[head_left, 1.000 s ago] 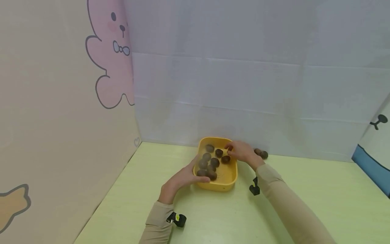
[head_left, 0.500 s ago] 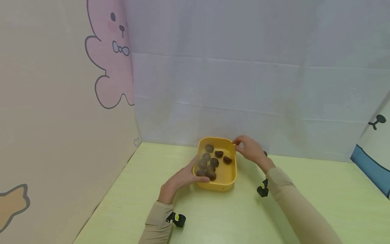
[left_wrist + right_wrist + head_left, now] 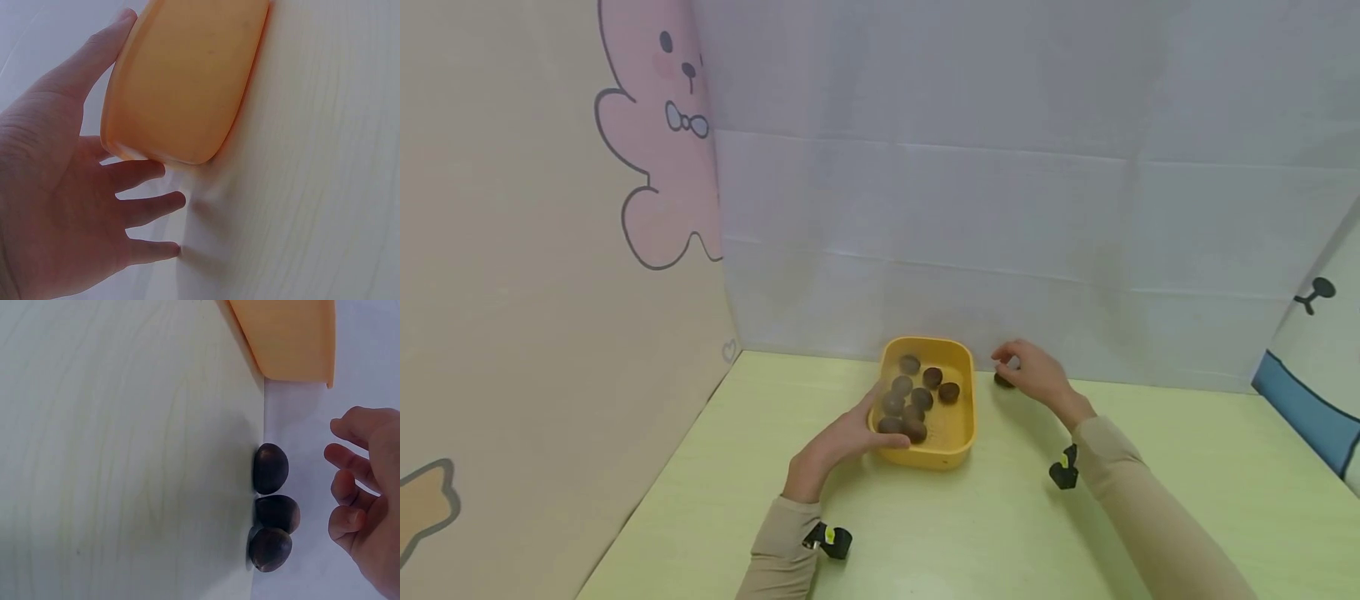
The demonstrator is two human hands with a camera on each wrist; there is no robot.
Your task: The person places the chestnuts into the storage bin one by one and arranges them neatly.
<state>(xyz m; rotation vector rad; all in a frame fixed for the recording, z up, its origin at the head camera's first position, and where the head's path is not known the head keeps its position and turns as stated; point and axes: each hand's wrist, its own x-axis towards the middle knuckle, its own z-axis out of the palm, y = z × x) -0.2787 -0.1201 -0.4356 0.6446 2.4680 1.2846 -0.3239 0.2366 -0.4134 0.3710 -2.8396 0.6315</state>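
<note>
A yellow plastic box (image 3: 958, 429) stands on the table, with several dark brown chestnuts (image 3: 949, 392) inside, mostly toward its left half. My left hand (image 3: 846, 437) grips its near left corner, thumb along the near rim and fingers at the left side. From the left wrist, the box's outer wall (image 3: 181, 81) shows between thumb and index finger, the other fingers spread. My right hand (image 3: 1037, 375) hovers right of the box with loosely bent fingers, holding nothing. In the right wrist view three chestnuts (image 3: 270, 469) lie in a row beside that hand (image 3: 375, 487); the head view shows one chestnut (image 3: 1003, 381) below its fingertips.
The pale yellow-green table (image 3: 947, 533) meets a white sheet (image 3: 925, 208) hanging close behind the box and the loose chestnuts. A cream wall (image 3: 550, 333) with a pink bear picture borders the left side. Blue printing (image 3: 1307, 408) shows at the right.
My right hand has left the inside of the box and moved right, over the loose chestnuts. A chestnut in the box has rocked a little. The left hand keeps its hold.
</note>
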